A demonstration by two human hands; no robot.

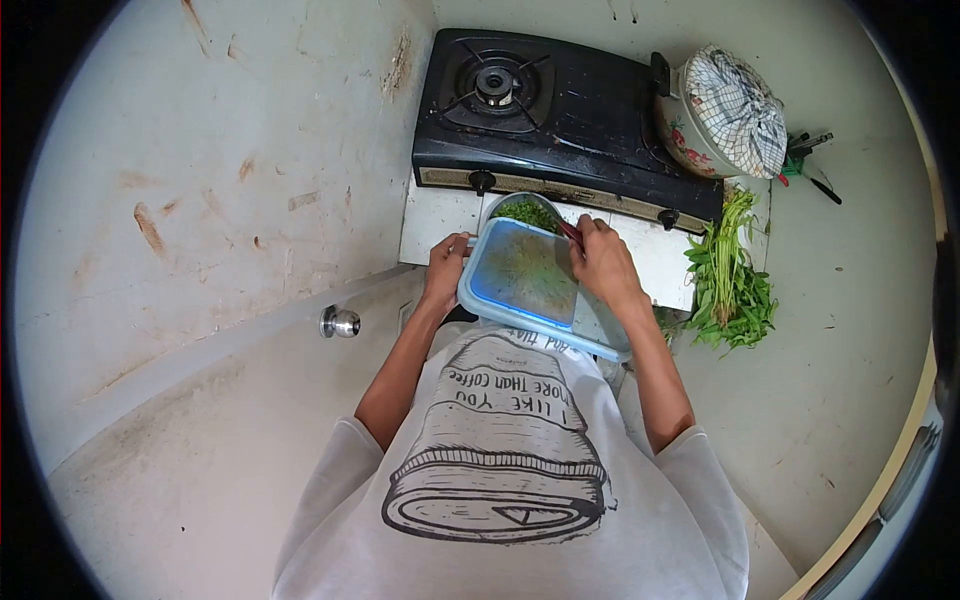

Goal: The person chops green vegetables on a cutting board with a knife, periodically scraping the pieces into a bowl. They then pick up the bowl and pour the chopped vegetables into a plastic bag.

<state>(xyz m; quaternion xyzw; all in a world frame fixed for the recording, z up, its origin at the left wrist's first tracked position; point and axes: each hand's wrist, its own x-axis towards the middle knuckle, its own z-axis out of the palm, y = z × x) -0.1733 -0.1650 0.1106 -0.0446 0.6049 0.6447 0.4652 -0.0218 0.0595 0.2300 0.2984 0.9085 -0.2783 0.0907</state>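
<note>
A blue-rimmed cutting board lies on a light blue tray (pixel 602 340) close to the shirt front. Chopped greens (pixel 530 212) sit in a bowl just beyond the board's far edge. My left hand (pixel 447 268) is closed at the left side, its fingers around a light handle or edge beside the board (pixel 525 270). Near the board's upper right corner, my right hand (pixel 604 262) grips a knife by its red handle (pixel 571 233). The blade reaches toward the greens, partly hidden.
A black gas stove (pixel 590 110) stands behind the board. At its right end is a pot (pixel 690 135) topped with a checked cloth (pixel 738 105). Long leafy greens (pixel 733 275) lie at the right. A wall with a doorknob (pixel 341 322) is at the left.
</note>
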